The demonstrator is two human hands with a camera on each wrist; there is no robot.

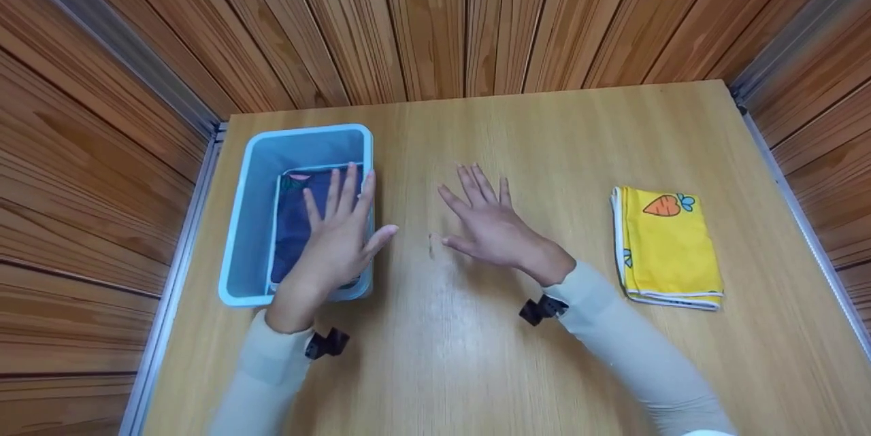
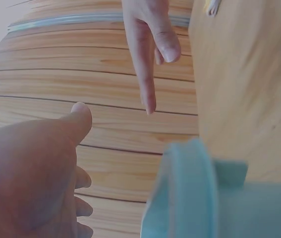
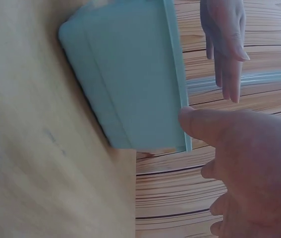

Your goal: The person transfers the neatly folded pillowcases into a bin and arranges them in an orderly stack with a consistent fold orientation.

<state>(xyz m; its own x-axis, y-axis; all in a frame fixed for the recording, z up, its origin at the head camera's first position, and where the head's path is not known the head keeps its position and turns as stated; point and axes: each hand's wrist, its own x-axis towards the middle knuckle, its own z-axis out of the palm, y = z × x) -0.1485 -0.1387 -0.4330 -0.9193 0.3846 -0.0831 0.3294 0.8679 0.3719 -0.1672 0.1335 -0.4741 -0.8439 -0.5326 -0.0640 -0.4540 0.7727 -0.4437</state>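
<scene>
A light blue plastic bin (image 1: 255, 218) stands at the left of the table, with a folded dark blue cloth (image 1: 291, 218) lying inside it. My left hand (image 1: 337, 239) hovers over the bin's right side, fingers spread and holding nothing; it hides part of the cloth. To the right of the bin, my right hand (image 1: 493, 232) is held above the table, also spread and without anything in it. A folded yellow cloth (image 1: 670, 252) with a carrot print and white edging lies farther right, apart from both hands.
The wooden table (image 1: 435, 368) reaches back to a wood-plank wall (image 1: 435, 21). Plank panels with metal rails (image 1: 173, 293) flank it on both sides. A small dark mark (image 1: 431, 245) shows on the tabletop between the hands.
</scene>
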